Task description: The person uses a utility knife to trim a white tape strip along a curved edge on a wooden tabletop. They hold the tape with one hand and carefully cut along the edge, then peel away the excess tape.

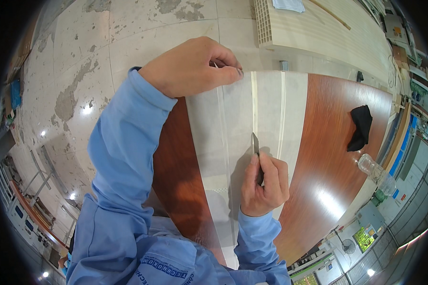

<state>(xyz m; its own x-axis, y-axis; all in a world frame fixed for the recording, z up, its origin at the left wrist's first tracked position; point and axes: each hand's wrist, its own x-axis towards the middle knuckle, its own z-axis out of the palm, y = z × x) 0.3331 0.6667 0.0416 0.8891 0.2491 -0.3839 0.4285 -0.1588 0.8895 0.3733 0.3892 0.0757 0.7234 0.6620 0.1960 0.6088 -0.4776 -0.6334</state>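
Note:
A long pale grey panel [295, 109] with lengthwise ridges lies across a glossy reddish-brown wooden board [328, 142]. My right hand [266, 185] grips a knife [256, 143] over the middle of the panel. Its pointed blade is directed away from me, with the tip beside a narrow cream strip [254, 102] that runs along the panel. At the panel's far left corner is my left hand [195, 66], thumb and fingertips pinched together by the edge. Whatever sits in that pinch is mostly hidden.
Right of the panel, a black cloth [360, 127] lies on the board near a clear plastic bottle [376, 172] at its edge. Beyond the far edge stands a stack of cream hollow panels [318, 33] with paper [289, 4] on top. Worn floor tiles [71, 61] spread to the left.

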